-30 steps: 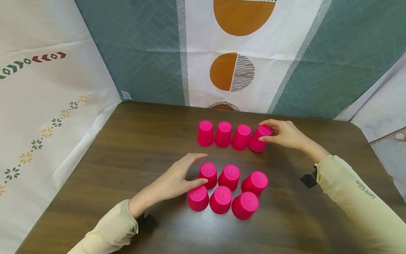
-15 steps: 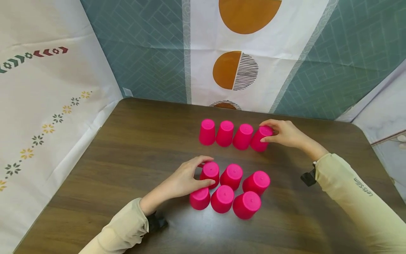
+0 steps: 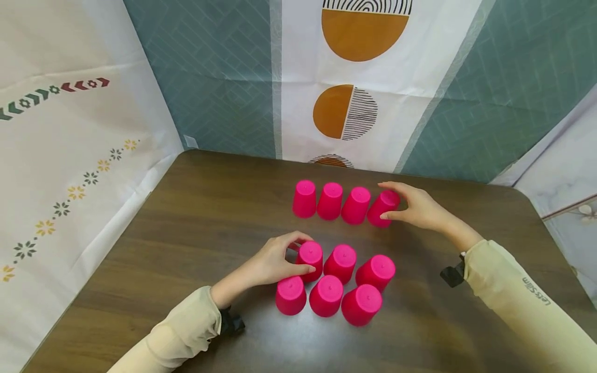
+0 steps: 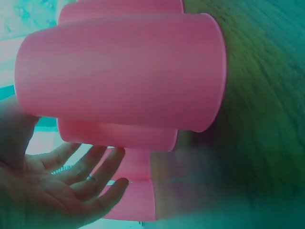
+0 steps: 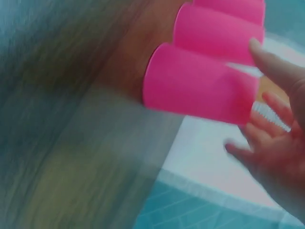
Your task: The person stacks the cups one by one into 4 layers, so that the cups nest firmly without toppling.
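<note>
Both hands at upturned pink cups, as I view them remotely.
My left hand (image 3: 272, 261), thumb and fingers curled partway, has hold of the rear-left cup (image 3: 310, 256) of the nearer group; my right hand (image 3: 422, 207) is spread wide about the end cup (image 3: 384, 207) of the farther row, its grip loose, the thumb standing clear. Just on the near side of the left thumb stands the front-left cup (image 3: 290, 298); to that hand's right, four other cups (image 3: 340, 264). Left of the right hand, three row cups (image 3: 329, 202). Beneath both hands, a brown table (image 3: 224, 202); beyond them, a patterned cloth (image 3: 224, 77).
</note>
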The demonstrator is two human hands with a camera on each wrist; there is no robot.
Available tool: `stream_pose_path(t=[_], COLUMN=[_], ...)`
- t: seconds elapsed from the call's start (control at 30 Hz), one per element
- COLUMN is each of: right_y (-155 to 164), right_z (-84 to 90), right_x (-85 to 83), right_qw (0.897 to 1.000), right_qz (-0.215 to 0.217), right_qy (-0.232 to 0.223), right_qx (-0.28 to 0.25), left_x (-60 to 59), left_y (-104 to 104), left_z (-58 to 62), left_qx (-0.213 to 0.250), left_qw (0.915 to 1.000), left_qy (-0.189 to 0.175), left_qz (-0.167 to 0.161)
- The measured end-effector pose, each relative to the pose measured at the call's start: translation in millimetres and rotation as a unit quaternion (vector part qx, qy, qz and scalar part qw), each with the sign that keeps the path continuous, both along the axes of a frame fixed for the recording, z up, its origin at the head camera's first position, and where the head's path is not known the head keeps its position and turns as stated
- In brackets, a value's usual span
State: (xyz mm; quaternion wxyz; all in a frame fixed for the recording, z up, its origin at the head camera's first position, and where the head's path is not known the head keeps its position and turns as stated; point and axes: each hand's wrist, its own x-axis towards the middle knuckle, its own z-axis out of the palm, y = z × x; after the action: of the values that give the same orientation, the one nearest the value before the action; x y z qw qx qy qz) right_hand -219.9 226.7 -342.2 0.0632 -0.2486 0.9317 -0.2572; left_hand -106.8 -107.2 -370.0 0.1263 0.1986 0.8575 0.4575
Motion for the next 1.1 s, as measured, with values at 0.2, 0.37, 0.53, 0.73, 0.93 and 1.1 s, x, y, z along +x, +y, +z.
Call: stream_pose_path(t=[0.2,0.37,0.53,0.73,0.93,1.1], right_y=[-21,-41,-54,-61,-68,-76], right_z=[2.7,8.2,11.4,8.2,12.3,11.1], right_x=[25.2,46.7,66.3,87.7,101.0,107.3], right_qw=[0.998,0.996,0.997,0.999,0.997,0.994], right_qz=[-0.027,-0.003,0.005,0.031,0.066,0.096], right_qy=[0.043,0.049,0.008,0.014,0.043,0.040], right_qx=[-0.046,-0.070,-0.076,-0.033,0.028,0.037], left_x=[-3.0,-6.3,-12.8,-27.8,-46.8,-67.6], left_y=[-2,-4,-6,-9,-12,-13], left_z=[-5.2,-3.3,6.1,27.9,58.7,75.8], left_qx=[0.007,0.001,0.003,0.001,0.013,0.027], left_qw=[0.9999,0.9998,0.9990,0.9979,0.9963,0.9939], left_qy=[0.003,0.007,0.026,0.063,0.082,0.098], left_qz=[-0.013,-0.021,-0.037,-0.019,0.024,0.043])
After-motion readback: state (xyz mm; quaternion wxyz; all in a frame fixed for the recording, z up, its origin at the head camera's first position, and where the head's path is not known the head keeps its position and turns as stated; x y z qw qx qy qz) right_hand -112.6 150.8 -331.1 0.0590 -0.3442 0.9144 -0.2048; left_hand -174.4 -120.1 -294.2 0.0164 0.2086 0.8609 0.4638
